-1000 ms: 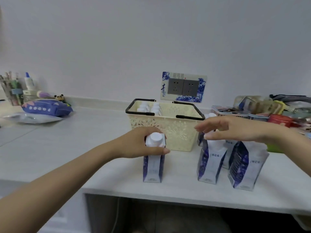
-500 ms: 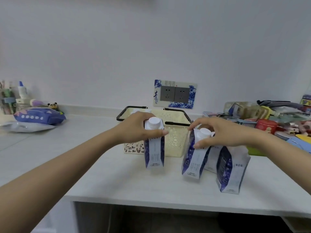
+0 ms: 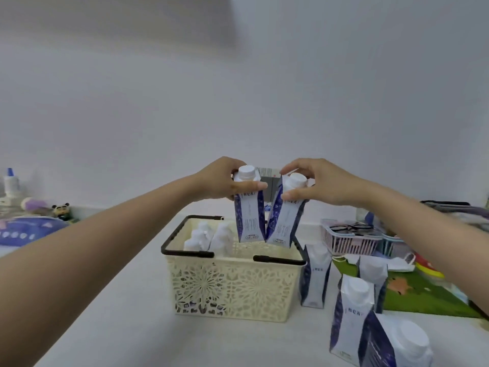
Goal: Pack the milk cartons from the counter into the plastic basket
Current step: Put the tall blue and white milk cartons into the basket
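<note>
Milk cartons point(image 3: 250, 213) pinched in fingers point(image 3: 251, 185), above basket point(image 3: 232, 287)

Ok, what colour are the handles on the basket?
Black, on a cream lattice-patterned basket; the near handle shows best in the head view.

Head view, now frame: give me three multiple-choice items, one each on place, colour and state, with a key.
1. Where are the two held cartons?
A. over the basket
B. standing on the counter
C. inside the pink tray

2. What colour are the basket handles?
A. red
B. black
C. white

3. What is the left hand's state?
A. open
B. resting flat
C. gripping a carton

Key: A, the left carton and right carton hang above the basket. B, the handles are black. C, the left hand is closed round its carton's top; the right hand likewise.
</note>
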